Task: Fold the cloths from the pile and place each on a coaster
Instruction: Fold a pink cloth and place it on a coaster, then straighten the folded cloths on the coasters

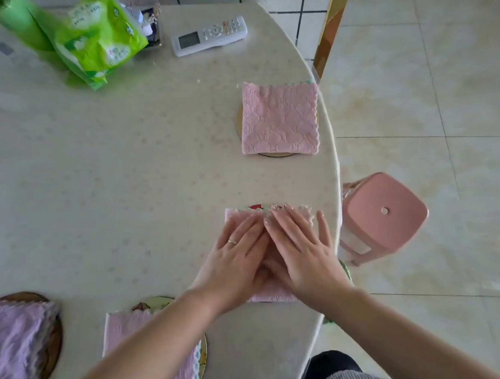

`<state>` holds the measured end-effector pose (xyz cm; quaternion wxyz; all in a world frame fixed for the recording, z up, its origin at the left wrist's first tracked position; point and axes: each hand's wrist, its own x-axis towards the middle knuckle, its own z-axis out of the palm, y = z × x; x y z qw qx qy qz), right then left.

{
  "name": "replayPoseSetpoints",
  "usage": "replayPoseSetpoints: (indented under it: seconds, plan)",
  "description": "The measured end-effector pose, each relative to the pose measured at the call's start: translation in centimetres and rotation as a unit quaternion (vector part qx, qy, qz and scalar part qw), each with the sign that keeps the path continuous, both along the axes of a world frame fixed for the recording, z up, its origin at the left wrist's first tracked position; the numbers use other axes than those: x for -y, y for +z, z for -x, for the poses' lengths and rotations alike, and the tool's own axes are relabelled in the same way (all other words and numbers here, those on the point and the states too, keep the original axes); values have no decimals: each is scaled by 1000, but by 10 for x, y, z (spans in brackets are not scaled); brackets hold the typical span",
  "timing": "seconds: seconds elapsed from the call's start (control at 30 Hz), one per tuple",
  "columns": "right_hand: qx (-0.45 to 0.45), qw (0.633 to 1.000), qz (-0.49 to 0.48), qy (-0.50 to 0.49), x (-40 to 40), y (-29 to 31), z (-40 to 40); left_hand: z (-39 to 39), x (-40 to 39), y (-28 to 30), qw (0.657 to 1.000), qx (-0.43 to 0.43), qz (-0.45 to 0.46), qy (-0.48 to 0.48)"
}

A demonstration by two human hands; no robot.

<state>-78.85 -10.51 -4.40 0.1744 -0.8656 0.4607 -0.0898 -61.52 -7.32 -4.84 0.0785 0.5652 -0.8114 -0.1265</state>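
My left hand (pixel 234 254) and my right hand (pixel 299 243) lie flat, fingers spread, side by side on a folded pink cloth (pixel 236 214) near the table's right edge. A coaster (pixel 255 207) peeks out under the cloth's far edge. Farther back, another folded pink cloth (pixel 279 118) covers a round coaster (pixel 238 121). Under my left forearm a pink cloth (pixel 124 330) rests on a gold-rimmed coaster (pixel 152 302). At the left edge a purple cloth (pixel 9 344) sits on a dark coaster (pixel 53 345).
The pale round table (pixel 114 174) carries green plastic packs (pixel 95 41) and a white remote (pixel 209 35) at the back. A pink stool (pixel 384 213) stands on the tiled floor right of the table. A gold chair leg (pixel 334 12) leans behind it.
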Motion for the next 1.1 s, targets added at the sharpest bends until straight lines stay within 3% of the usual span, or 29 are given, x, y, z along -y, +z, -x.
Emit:
replayPoseSetpoints:
  seconds: [0.1,0.2,0.33,0.43,0.53,0.73,0.9,1.1]
  plan:
    - [-80,996,-38,-30,4,-11,4,-5,5,-14,998,53,-19,1]
    - [-98,993,-46,-55,2,-15,22,-21,8,-13,994,97,-41,37]
    - [1,989,-79,-124,-12,-1,38,-43,-9,-1,987,-16,-70,146]
    - [81,981,-77,-158,-29,4,49,-48,-36,16,960,-136,-72,232]
    - [103,973,-136,-156,-46,6,50,-40,-57,19,932,-210,-126,269]
    - [127,952,-191,-205,-54,9,40,-23,-65,14,904,-273,-166,285]
    - [124,947,-202,-215,-53,12,36,-20,-63,15,892,-272,-173,317]
    - [145,949,-160,-232,-56,15,37,-32,-73,19,896,-260,-139,332]
